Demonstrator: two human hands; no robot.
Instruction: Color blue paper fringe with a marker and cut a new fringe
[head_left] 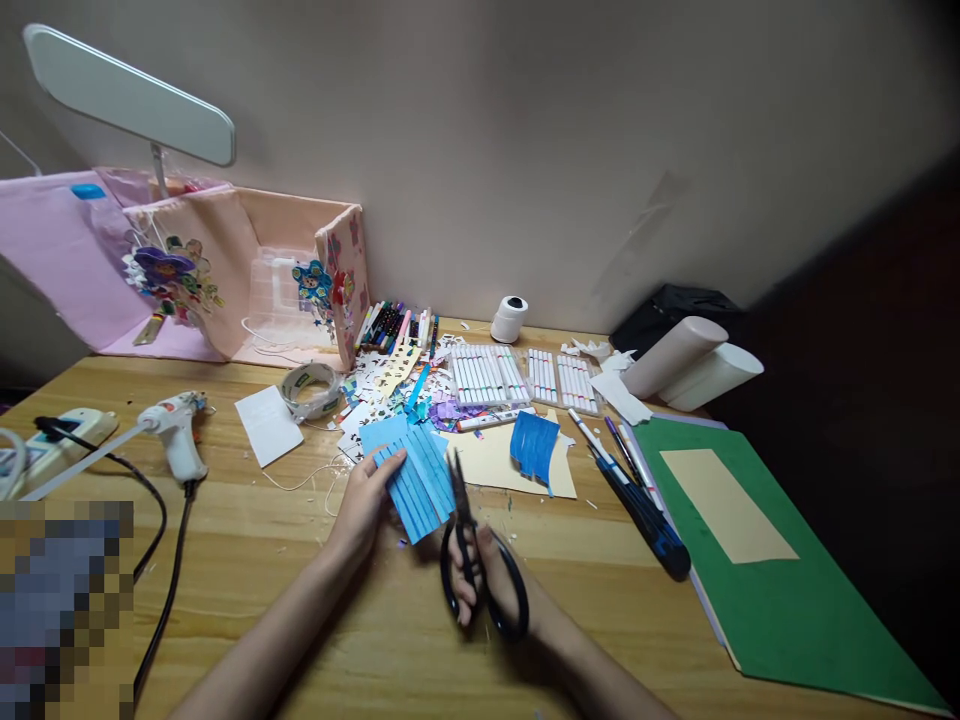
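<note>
At the far left a glue gun (174, 432) is lying on the desk (300, 600), with a tape roll (309, 388) beyond it. Behind, a pink box (341, 270) is standing open against the wall; I cannot tell what it is holding. I am pinching the blue paper (412, 470) with my left hand (365, 503), fingers closed on its left edge; the paper, cut into strips, is sitting above the desk's middle. My right hand (491, 580) is gripping the scissors (472, 560) through the loops, blades together and pointing at the paper's right edge. Further back, trays (487, 375) are holding rows of markers. A green folder (757, 560) is lying rightmost.
</note>
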